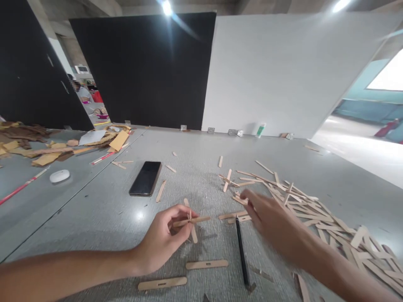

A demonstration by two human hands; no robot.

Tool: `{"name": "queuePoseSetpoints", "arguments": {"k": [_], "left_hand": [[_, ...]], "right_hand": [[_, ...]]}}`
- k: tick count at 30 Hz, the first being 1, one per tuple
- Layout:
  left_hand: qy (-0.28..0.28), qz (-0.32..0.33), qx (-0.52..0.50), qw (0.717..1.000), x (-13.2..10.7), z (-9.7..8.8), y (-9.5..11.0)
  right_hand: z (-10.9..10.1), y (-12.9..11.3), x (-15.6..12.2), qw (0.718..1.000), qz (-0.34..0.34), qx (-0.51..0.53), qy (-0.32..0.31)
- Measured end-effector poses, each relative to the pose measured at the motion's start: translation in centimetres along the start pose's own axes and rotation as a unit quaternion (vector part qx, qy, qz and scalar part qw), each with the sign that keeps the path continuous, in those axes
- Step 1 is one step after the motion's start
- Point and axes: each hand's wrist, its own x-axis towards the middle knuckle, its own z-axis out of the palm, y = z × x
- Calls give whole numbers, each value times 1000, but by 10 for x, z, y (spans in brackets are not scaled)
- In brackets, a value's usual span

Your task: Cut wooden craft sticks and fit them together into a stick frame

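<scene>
My left hand (171, 230) is closed on a crossed piece of wooden craft sticks (201, 219), pinched between thumb and fingers just above the table. One stick of it stands nearly upright and another lies across. My right hand (261, 212) bends over a few short craft sticks (239, 200); its fingertips are partly hidden, so whether they grip one cannot be told. A black craft knife or pen-like tool (242, 251) lies between the hands. Closer to me are two slotted craft sticks, one at centre (207, 264) and the other further left (162, 283).
Loose craft sticks (327, 222) form a pile at right. Another crossed-stick piece (227, 181) stands beyond my hands. A phone (145, 179), a white earbud case (59, 176) and paper scraps (119, 140) lie left. Upright black (157, 71) and white (267, 71) panels border the back; a person is behind.
</scene>
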Motion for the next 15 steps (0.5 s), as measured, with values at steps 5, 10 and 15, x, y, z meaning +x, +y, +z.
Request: {"name": "queuePoseSetpoints", "arguments": {"k": [5,10,15], "left_hand": [[-10,-1,-27,1000,0,0,2],[-10,-3,-41,999,0,0,1],[-9,-1,-51,999,1,2,2]], "right_hand": [[13,28,60,995,76,-20,-55],[27,33,71,991,82,9,-107],[25,19,60,988,84,60,-113]]}}
